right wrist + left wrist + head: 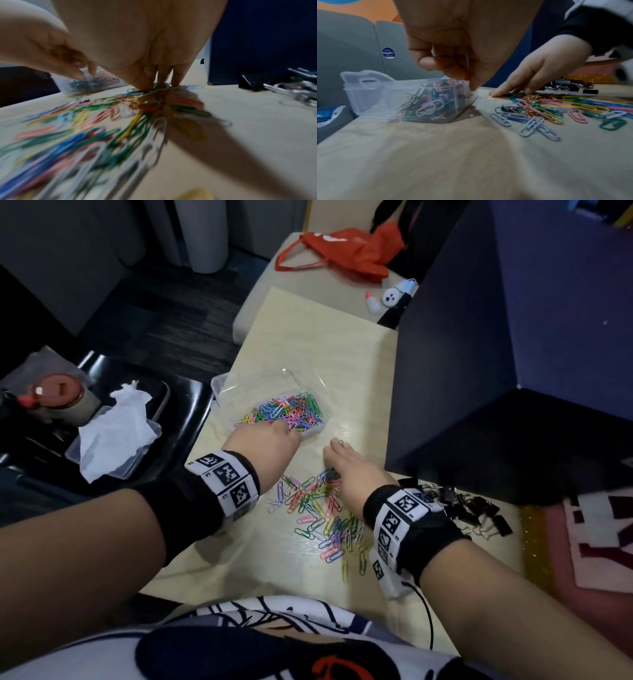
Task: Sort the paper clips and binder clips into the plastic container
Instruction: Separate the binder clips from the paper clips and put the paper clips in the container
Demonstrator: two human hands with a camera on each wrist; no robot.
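Observation:
A clear plastic container [219, 381] holds a heap of coloured paper clips [291, 409]. My left hand [267, 440] hovers over its near rim with fingers curled and bunched downward [462, 81]; no clip shows between them, and the thumb tip touches the container [368, 94] at its near corner. A loose pile of paper clips [318, 508] lies in front of the container. My right hand [342, 463] lies on the pile's far end, its straight fingers pressing on the clips [161, 78]. Black binder clips [476, 508] lie in a heap to the right.
The cream table [308, 337] ends at a dark blue box [479, 371] on the right. On the left, a black tray carries a second clear box with tissue [113, 440] and a lidded cup [58, 392]. An orange bag [342, 251] lies beyond the table.

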